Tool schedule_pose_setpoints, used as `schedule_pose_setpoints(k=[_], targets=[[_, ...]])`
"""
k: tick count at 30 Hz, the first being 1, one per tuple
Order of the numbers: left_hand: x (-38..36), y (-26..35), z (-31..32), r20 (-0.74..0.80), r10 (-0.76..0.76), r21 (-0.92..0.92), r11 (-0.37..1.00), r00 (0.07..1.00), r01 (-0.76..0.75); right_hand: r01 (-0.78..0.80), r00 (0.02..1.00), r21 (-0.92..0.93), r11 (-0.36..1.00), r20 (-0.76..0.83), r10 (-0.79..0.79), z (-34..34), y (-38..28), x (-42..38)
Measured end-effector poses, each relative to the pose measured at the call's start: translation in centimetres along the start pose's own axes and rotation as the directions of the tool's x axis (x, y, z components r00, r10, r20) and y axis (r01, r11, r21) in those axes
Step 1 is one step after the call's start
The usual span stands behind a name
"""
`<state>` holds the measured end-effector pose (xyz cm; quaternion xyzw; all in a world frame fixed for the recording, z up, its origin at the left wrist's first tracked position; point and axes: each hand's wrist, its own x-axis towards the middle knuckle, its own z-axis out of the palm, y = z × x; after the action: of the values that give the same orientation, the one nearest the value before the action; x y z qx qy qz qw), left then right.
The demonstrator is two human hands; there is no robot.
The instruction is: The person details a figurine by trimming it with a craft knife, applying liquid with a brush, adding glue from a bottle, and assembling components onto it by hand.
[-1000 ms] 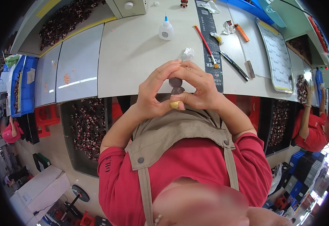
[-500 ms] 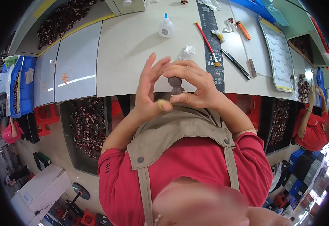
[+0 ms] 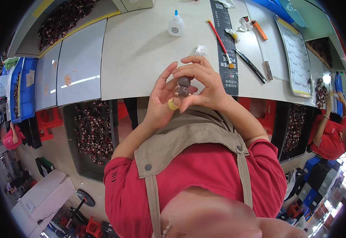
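Observation:
A small dark brown figurine (image 3: 184,82), with a round head above a rounded body, stands upright between my two hands over the table's near edge. My right hand (image 3: 206,83) grips it, thumb at the base and fingers arched over the top. Around its other side curls my left hand (image 3: 163,97), yellow tape on the thumb and fingers partly behind the figurine. Beyond the hands are a crumpled white tissue (image 3: 201,50) and a white bottle with a blue needle tip (image 3: 176,24).
Right of the hands lie a red brush (image 3: 219,41), a black pen (image 3: 251,66), an orange lighter (image 3: 259,30) and a white chart board (image 3: 293,55). Bins of small dark-red pieces (image 3: 93,135) sit below the table. A co-worker in red (image 3: 329,133) is at far right.
My left hand has closed in around the figurine, its thumb now near my right thumb. The figurine has turned slightly in my right hand. The view has shifted a little.

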<state>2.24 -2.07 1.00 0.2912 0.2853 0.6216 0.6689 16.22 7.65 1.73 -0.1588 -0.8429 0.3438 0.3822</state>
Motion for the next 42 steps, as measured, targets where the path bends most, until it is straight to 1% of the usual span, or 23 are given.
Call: schedule_pose_setpoints(k=[2,5,8,11,17,20,23,26,29,32,38,42], targets=[[0.1,0.0,0.0,-0.02,-0.026,-0.014,1.0,0.999,0.026,-0.022,1.0,-0.021,1.0,-0.006,0.022,0.1,0.0,-0.1],[0.3,-0.4,-0.3,0.041,-0.003,-0.147,0.989,0.999,0.009,-0.043,0.999,-0.024,0.999,-0.013,0.043,0.2,0.1,-0.2],[0.3,-0.2,0.0,-0.011,-0.004,-0.138,0.99,1.0,0.002,0.01,1.0,-0.032,0.999,-0.008,-0.01,-0.1,0.3,-0.1],[0.4,-0.2,0.0,-0.014,0.008,-0.075,0.997,1.0,-0.009,-0.019,1.0,0.006,1.0,-0.011,0.019,0.0,0.6,-0.4],[0.3,-0.4,-0.3,-0.07,-0.014,-0.05,0.999,0.997,0.01,-0.109,0.994,0.22,0.969,0.023,0.106,-0.1,1.0,-0.9],[0.3,-0.5,-0.3,-0.093,-0.023,-0.067,0.998,0.995,0.017,-0.157,0.987,0.271,0.95,0.059,0.147,-0.2,0.8,-1.0],[0.3,-0.2,-0.5,-0.055,0.01,-0.099,0.995,0.998,-0.016,-0.208,0.978,0.34,0.917,0.071,0.196,-0.3,0.5,-1.0],[0.2,-0.6,-0.8,-0.136,0.038,0.034,0.999,0.99,-0.034,-0.221,0.975,0.343,0.913,0.103,0.198,-0.4,0.6,-1.0],[0.3,-0.7,-1.0,-0.15,0.065,0.057,0.997,0.987,-0.057,-0.218,0.976,0.347,0.912,0.068,0.207,-0.1,0.6,-1.0],[0.4,-0.7,-0.9,-0.178,0.087,0.124,0.99,0.98,-0.065,-0.228,0.974,0.368,0.901,0.075,0.215,0.1,0.7,-1.2],[0.4,-1.0,-1.0,-0.205,0.112,0.187,0.98,0.972,-0.073,-0.235,0.972,0.371,0.899,0.089,0.217,0.1,0.9,-1.4],[0.3,-0.8,-1.1,-0.195,0.085,0.179,0.983,0.977,-0.05,-0.261,0.965,0.424,0.867,0.101,0.241,0.2,1.0,-1.6]])
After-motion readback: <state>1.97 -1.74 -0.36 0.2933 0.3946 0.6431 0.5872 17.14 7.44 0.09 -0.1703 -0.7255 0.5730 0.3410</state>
